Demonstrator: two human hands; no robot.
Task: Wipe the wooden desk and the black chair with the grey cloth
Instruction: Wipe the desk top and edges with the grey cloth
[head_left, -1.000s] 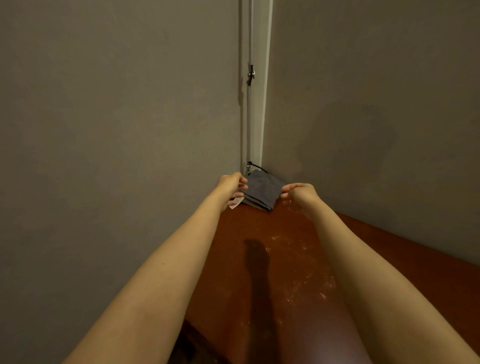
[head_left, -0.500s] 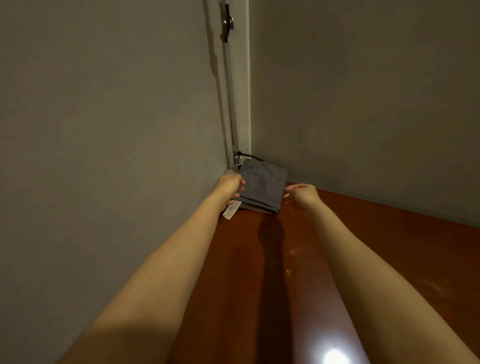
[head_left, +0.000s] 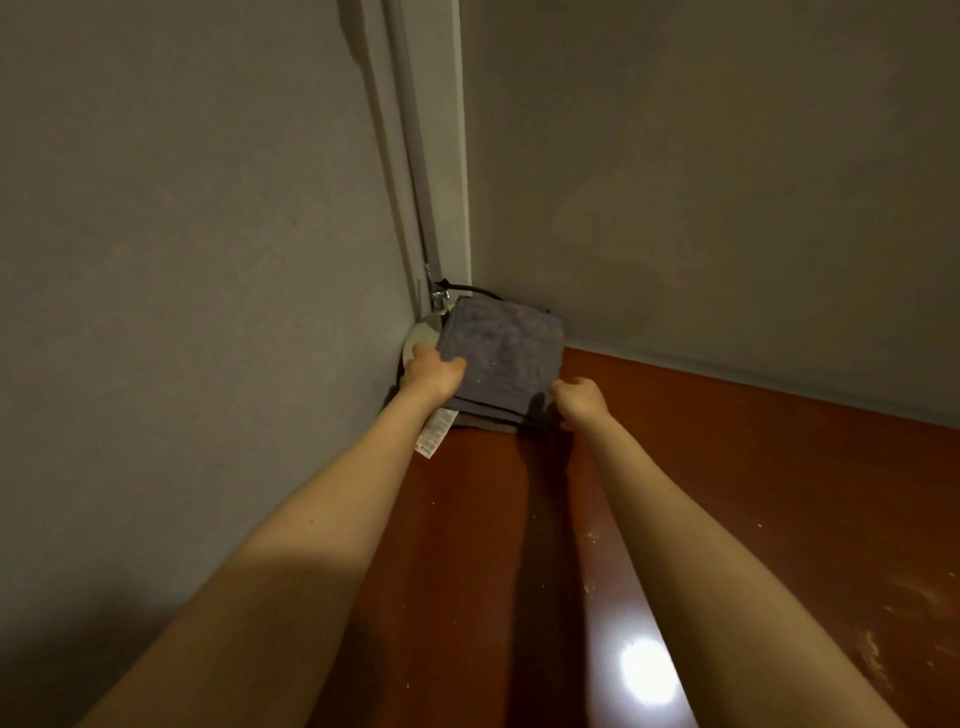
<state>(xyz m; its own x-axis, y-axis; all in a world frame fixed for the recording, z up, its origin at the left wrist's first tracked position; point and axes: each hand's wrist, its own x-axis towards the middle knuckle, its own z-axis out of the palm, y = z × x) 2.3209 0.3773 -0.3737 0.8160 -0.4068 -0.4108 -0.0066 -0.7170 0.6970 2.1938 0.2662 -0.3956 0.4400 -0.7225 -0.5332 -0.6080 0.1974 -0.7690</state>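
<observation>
The folded grey cloth (head_left: 506, 358) rests in the far corner of the reddish-brown wooden desk (head_left: 727, 493), its far edge propped against the wall. My left hand (head_left: 431, 376) grips the cloth's left side, thumb on top; a white care label (head_left: 435, 439) hangs below it. My right hand (head_left: 579, 400) holds the cloth's near right corner, fingers curled under the edge. The black chair is out of view.
Grey walls close in on the left and behind the desk. A white pipe (head_left: 415, 156) runs down the corner to a round white fitting (head_left: 421, 340) with a black cable (head_left: 467, 288). Dust specks and smears dot the desk at right (head_left: 909, 597).
The camera has tilted down and moved closer to the corner. Both hands have closed on the cloth's near edge, which now sits lifted from the desk.
</observation>
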